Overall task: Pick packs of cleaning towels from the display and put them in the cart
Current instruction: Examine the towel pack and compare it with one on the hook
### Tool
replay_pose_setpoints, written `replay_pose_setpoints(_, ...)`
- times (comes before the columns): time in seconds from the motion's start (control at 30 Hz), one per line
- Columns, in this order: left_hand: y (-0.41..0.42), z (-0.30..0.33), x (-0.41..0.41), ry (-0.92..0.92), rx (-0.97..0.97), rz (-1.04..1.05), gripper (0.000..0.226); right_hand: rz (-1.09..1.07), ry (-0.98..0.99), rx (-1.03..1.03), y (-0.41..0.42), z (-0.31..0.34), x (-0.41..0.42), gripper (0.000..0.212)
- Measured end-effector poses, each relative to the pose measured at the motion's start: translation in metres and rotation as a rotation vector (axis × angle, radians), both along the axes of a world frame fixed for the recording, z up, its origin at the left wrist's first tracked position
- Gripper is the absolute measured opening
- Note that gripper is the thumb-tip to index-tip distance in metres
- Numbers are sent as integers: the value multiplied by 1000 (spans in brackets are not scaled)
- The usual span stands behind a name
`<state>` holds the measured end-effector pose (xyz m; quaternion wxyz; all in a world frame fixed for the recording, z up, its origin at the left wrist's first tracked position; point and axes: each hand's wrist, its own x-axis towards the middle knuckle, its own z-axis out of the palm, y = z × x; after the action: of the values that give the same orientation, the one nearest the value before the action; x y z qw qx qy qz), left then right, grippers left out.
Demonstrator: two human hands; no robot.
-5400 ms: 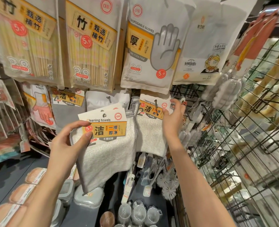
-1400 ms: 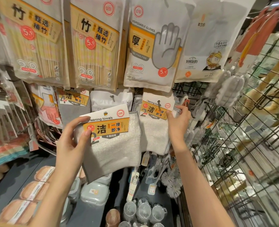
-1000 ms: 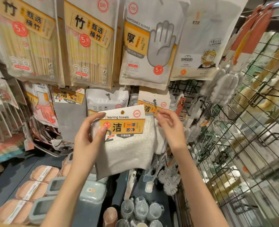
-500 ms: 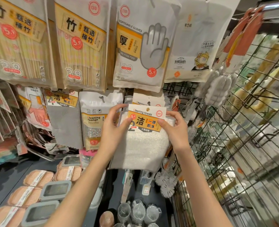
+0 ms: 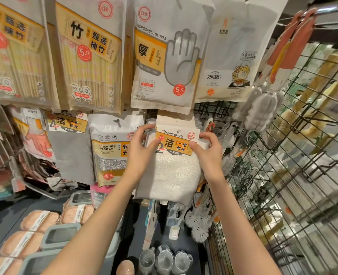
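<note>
White, fluffy cloth hangs down from the pack of cleaning towels [image 5: 172, 165] in the middle of the display. This pack is the thing to look at first, so every other place is told from it.

Both hands hold the pack by its yellow and white paper label [image 5: 176, 140]. On the label you can read "Cleaning towels". The left hand [image 5: 142, 153] is on the left side of the pack. Its thumb is pressed on the front of the label and its fingers [image 5: 144, 129] curl around the left edge, so it is gripping the pack. The right hand [image 5: 207, 153] is on the right side of the pack. Its thumb is on the front of the label too, and its fingers [image 5: 208, 136] curl over the top right corner, gripping the pack.

Right behind the pack are more towel packs [image 5: 176, 121] of the same kind, stacked close. You cannot tell if the held pack is on the hook or off it.

Just left of the pack hangs a cleaning sponge bag [image 5: 112, 147]. Above the pack hangs a big bag of disposable gloves [image 5: 164, 56] with a grey hand on it. Up and to the left are bags of bamboo sticks [image 5: 88, 56]. To the right of the pack is a black wire rack [image 5: 293, 155]. Below the pack are white round brushes [image 5: 199, 225] and small clear cups [image 5: 164, 261].
</note>
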<state>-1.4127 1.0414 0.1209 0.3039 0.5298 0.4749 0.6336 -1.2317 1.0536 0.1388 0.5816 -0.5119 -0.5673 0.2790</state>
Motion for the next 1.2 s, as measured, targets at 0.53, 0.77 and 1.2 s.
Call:
replay_pose_setpoints(0.53, 13, -8, 12, 693, -2, 206, 42, -129, -28, -60, 20, -6, -13, 23)
replay_pose_setpoints(0.77, 19, -8, 15, 767, -15, 269, 53, -245, -78, -84, 31, -8, -20, 25)
replay_pose_setpoints(1.2, 10, -6, 17, 697, -114, 160, 61, -192, -240, -25, 22, -9, -9, 27)
